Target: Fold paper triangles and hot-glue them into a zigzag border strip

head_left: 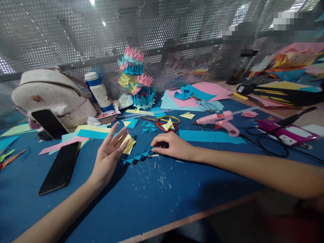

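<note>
Pale backpack, 1 tilted phone at its front, 1 flat phone nearer; bottle beside backpack; perforated screen behind.

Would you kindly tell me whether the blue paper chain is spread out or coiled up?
Spread out: the blue paper chain runs in one line from the right hand toward the left hand.

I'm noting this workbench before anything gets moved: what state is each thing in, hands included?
Left hand: open, fingers spread
Right hand: pinching one end of the blue paper chain
Blue paper chain: folded into points
Pink glue gun: lying down, orange light showing
White backpack: upright
Leaning phone: propped up, screen dark
Flat phone: screen dark
Bottle: upright, capped
Stacked paper rings: standing
</note>
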Demonstrator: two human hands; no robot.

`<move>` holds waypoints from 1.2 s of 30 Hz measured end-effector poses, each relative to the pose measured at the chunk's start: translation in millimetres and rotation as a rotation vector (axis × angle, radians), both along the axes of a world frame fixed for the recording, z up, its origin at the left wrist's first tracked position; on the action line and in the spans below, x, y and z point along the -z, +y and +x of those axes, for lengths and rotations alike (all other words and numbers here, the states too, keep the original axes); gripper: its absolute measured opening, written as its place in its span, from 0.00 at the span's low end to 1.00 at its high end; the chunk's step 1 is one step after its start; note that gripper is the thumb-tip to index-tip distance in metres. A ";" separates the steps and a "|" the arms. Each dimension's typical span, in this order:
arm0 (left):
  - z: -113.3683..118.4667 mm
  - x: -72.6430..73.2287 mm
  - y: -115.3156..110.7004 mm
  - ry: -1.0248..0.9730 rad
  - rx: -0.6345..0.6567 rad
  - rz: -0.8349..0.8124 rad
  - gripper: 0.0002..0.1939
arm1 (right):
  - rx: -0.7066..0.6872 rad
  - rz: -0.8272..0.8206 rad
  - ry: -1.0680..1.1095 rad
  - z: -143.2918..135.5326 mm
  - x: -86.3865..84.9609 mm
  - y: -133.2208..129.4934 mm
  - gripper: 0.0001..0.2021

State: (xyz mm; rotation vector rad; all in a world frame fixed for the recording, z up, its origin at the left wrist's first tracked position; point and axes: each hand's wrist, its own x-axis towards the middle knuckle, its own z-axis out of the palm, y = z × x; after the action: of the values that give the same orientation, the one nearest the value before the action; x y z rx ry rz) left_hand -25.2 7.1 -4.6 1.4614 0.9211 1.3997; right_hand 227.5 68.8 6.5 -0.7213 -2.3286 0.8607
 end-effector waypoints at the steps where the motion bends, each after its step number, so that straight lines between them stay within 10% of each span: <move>1: -0.3 -0.2 -0.4 -0.007 0.005 0.001 0.37 | 0.002 -0.007 0.000 -0.2 -0.2 -0.2 0.07; 12: 4.0 3.8 -8.4 0.762 0.027 0.204 0.10 | 0.010 -0.009 -0.034 -1.7 -0.8 -6.7 0.07; 36: 11.7 1.5 -17.7 0.890 -0.055 0.471 0.05 | -0.097 0.062 0.034 -6.5 0.6 -19.3 0.09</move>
State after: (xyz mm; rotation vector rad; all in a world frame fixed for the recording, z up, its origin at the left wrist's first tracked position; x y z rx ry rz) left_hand -13.5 -10.5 -6.2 2.5299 1.2018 1.0109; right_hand 221.0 49.4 5.9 -0.5676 -2.3655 0.8322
